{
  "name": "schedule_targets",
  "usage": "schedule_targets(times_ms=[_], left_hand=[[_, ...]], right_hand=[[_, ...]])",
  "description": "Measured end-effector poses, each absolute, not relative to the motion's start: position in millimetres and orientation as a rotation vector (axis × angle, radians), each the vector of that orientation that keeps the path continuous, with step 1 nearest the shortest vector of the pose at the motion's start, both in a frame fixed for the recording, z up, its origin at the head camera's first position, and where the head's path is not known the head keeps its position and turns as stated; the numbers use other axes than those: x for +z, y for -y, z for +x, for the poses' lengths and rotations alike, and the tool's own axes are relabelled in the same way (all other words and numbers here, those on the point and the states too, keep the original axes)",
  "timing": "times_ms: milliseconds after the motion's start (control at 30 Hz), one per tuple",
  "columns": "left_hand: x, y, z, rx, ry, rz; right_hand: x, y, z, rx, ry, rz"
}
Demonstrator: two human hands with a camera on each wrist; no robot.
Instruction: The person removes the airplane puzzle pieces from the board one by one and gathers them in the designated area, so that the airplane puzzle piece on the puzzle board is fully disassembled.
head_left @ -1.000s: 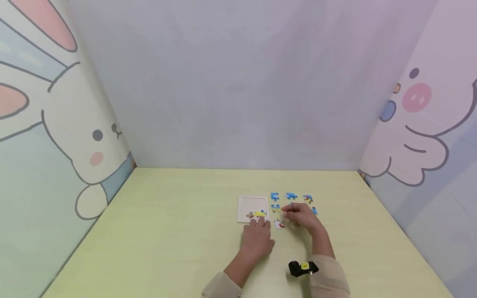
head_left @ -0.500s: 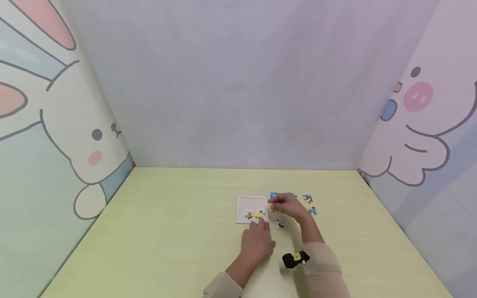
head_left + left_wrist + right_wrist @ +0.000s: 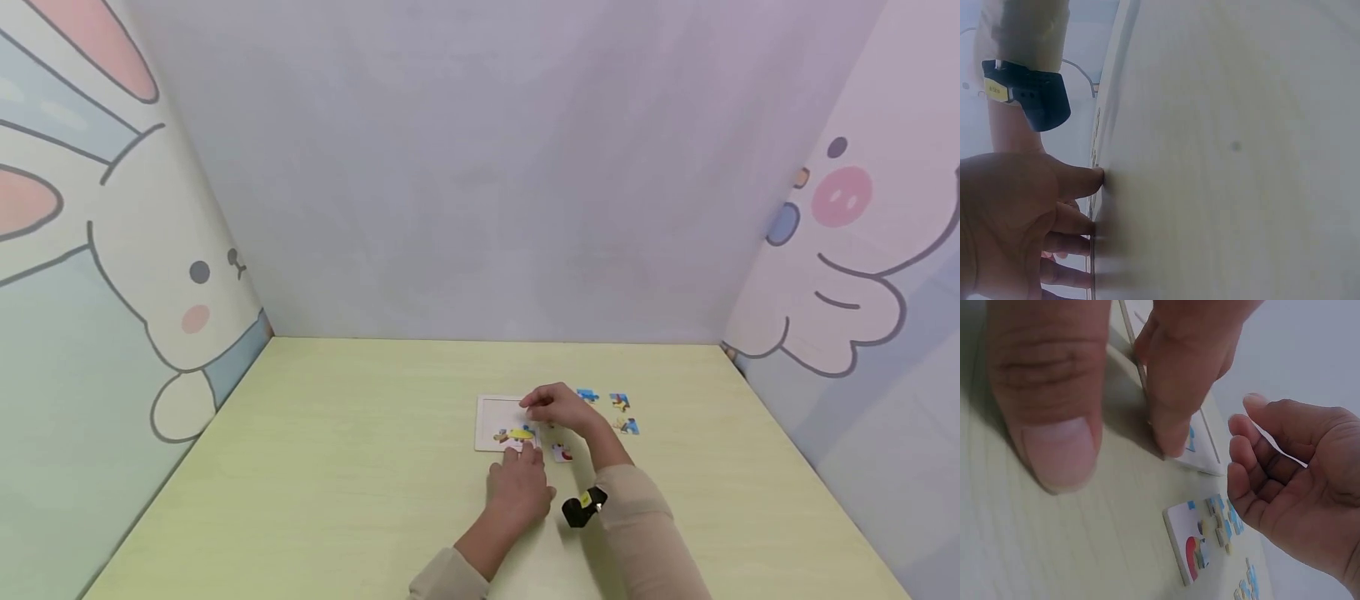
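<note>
My left hand (image 3: 519, 492) lies at the near edge of a small white puzzle tray (image 3: 480, 423), its straight fingertips resting on the border; the left wrist view shows the palm (image 3: 1004, 219) from below. A few fitted pieces with a yellow shape (image 3: 521, 434) fill the tray's lower part. Over the tray's right side is my right hand (image 3: 564, 410), thumb and fingers curled in a pinch. In the right wrist view this hand (image 3: 1310, 475) holds a thin pale puzzle piece (image 3: 1282, 449), mostly hidden by the fingers.
Several loose puzzle pieces lie right of the tray: a blue one (image 3: 587, 396), a red and yellow one (image 3: 620, 402), one farther right (image 3: 627, 426) and a white and red one (image 3: 562, 452). My right forearm covers others. A cartoon-printed wall (image 3: 187, 333) edges the table.
My right hand has moved left and slightly away from me, from among the loose pieces to over the tray's right side. The left hand stays at the tray's near edge.
</note>
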State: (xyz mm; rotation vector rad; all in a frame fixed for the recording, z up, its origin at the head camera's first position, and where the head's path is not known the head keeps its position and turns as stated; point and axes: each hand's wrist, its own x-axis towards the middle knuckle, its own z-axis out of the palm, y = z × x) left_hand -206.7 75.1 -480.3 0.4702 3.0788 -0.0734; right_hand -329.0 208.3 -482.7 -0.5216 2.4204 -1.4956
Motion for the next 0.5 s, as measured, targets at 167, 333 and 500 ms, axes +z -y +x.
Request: schedule_targets(times_ms=[167,333,500], left_hand=[[-480,-74,-207,-0.07,-3.077,0.482],[-481,-73,-208,-0.084,-3.075,0.508],[-481,-71,-212,-0.054,-3.044,0.522]], right_hand=[[-488,-202,-339,-1.451,-2.349,-0.587],[-489,-193,-344,-1.332,-2.343,-0.698],[-488,-188,-347,-1.205,-2.325,-0.87]])
